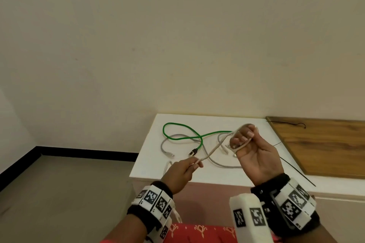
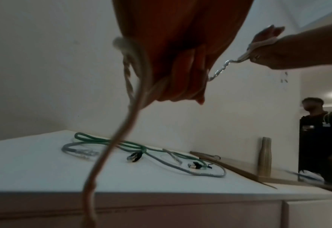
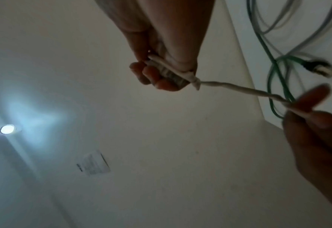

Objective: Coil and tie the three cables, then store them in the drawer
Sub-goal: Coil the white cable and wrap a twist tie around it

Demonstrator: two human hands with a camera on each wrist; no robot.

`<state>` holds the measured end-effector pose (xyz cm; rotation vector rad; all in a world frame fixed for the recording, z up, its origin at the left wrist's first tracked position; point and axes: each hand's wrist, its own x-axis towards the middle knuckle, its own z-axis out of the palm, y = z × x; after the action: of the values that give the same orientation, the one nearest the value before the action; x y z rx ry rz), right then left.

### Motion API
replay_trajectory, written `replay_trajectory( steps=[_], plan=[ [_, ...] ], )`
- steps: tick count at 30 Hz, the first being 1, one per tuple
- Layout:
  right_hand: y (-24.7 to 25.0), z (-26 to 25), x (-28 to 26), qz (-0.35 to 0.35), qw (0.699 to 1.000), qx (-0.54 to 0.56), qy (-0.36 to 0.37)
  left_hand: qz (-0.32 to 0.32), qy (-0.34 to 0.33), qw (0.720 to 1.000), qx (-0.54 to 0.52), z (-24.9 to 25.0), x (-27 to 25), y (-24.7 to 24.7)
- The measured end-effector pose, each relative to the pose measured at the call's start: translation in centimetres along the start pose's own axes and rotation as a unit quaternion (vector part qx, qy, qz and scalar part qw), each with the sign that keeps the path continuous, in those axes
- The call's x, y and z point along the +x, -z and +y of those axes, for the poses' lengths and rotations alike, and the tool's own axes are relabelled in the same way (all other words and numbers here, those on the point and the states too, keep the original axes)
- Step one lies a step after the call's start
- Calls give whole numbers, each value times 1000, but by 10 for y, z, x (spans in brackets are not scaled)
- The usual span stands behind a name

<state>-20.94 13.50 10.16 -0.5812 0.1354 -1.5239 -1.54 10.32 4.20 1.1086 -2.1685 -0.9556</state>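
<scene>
A white cable [image 1: 214, 148] stretches taut between my two hands above the white cabinet top [image 1: 150, 156]. My right hand [image 1: 244, 140] is raised palm up, fingers curled, with the cable wound in loops round them [image 3: 172, 74]. My left hand [image 1: 194, 163] pinches the cable lower down and to the left [image 3: 297, 109]; its free end hangs past the left wrist [image 2: 118, 138]. A green cable [image 1: 183, 136] and a grey cable [image 1: 215, 162] lie loose and uncoiled on the cabinet top, crossing each other.
A wooden board [image 1: 325, 144] lies on the right of the cabinet top, with a thin dark wire [image 1: 296, 170] near it. The wall stands right behind. A drawer front [image 2: 313, 214] shows below the top. A person [image 2: 321, 138] stands far right.
</scene>
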Motion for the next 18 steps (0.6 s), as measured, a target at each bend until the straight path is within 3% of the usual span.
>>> replay_trajectory(
  steps=[3, 6, 9, 13, 18],
  plan=[
    [-4, 8, 2, 65, 990, -88, 93, -2, -4, 995, 105, 1, -2, -8],
    [-2, 19, 7, 52, 980, -165, 100, -23, -16, 977, 210, 8, -5, -15],
    [2, 27, 6, 65, 939, -306, 138, -30, -41, 961, 272, 11, -7, -19],
    [3, 38, 2, 12, 821, -547, 163, -26, -64, 946, 316, 13, -8, -21],
    [19, 47, -3, -41, 582, -804, 117, -1, -69, 931, 358, 31, -9, -17]
  ],
)
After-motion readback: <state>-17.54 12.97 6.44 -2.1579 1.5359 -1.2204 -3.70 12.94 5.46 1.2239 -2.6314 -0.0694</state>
